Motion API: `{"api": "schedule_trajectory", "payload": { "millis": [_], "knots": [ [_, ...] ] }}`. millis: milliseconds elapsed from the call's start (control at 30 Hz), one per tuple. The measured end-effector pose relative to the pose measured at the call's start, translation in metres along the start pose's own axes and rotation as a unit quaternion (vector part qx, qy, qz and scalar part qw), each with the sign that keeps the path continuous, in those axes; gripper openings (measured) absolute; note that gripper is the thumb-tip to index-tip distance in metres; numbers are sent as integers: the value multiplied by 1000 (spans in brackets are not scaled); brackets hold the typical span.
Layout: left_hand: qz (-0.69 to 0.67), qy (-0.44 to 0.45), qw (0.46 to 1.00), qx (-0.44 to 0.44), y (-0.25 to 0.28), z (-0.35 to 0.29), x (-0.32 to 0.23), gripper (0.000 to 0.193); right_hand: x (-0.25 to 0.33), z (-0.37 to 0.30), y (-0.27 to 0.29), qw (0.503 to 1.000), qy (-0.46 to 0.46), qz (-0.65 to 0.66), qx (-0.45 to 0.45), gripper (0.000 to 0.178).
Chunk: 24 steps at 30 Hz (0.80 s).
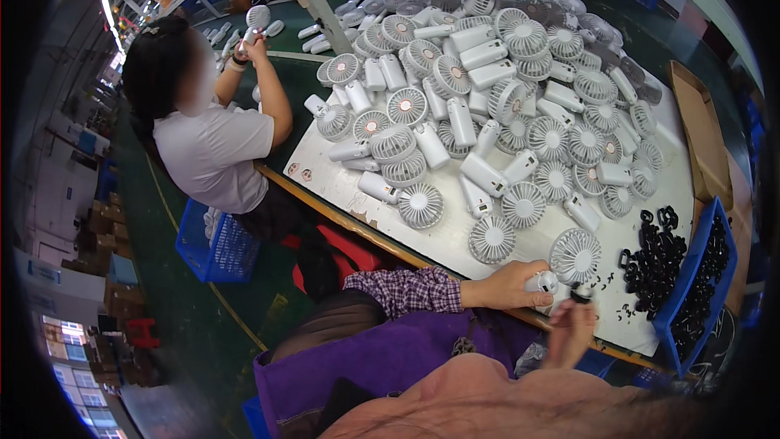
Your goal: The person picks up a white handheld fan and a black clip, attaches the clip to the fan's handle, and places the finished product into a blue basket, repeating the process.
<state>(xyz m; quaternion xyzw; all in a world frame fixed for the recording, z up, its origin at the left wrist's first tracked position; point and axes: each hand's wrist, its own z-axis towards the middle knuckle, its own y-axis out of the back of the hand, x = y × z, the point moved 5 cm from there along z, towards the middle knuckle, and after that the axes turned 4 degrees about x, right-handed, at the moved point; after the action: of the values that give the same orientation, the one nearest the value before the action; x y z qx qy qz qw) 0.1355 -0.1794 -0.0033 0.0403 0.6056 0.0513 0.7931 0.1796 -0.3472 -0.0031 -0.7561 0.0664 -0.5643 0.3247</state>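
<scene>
My left hand [508, 285] is closed around a white handheld fan [542, 282], with one rounded end of its body showing past the fingers. A round white fan head [575, 255] is right beside it; I cannot tell whether it belongs to the held fan. My right hand [570, 328] pinches a small black plastic part [581, 293] close to the fan, just below that round head. Whether the part touches the fan cannot be made out. Both hands are at the near edge of the white tabletop [325, 183].
A big heap of white handheld fans [487, 114] covers much of the table. Loose black parts [652, 264] lie at the right beside a blue tray [725, 223] of more. A cardboard box [697, 126] stands behind. A co-worker [215, 142] at left holds another fan above a blue crate [219, 244].
</scene>
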Motion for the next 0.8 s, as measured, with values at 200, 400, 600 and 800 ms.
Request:
{"api": "schedule_trajectory", "payload": {
  "millis": [200, 400, 600, 800],
  "knots": [
    [41, 84, 995, 20, 2, -4, -12, 47, -34, -25, -31, 998, -14, -53, -30, 13],
    [77, 50, 995, -31, 1, -11, -13, 32, -23, -36, -33, 980, -50, -189, 37, 23],
    [23, 77, 997, 0, -2, -15, -9, 33, -26, -38, -28, 975, -97, -192, 55, 30],
    [47, 95, 994, 25, -12, -21, 1, 29, -42, -49, -10, 985, -117, -124, 34, 30]
  ]
}}
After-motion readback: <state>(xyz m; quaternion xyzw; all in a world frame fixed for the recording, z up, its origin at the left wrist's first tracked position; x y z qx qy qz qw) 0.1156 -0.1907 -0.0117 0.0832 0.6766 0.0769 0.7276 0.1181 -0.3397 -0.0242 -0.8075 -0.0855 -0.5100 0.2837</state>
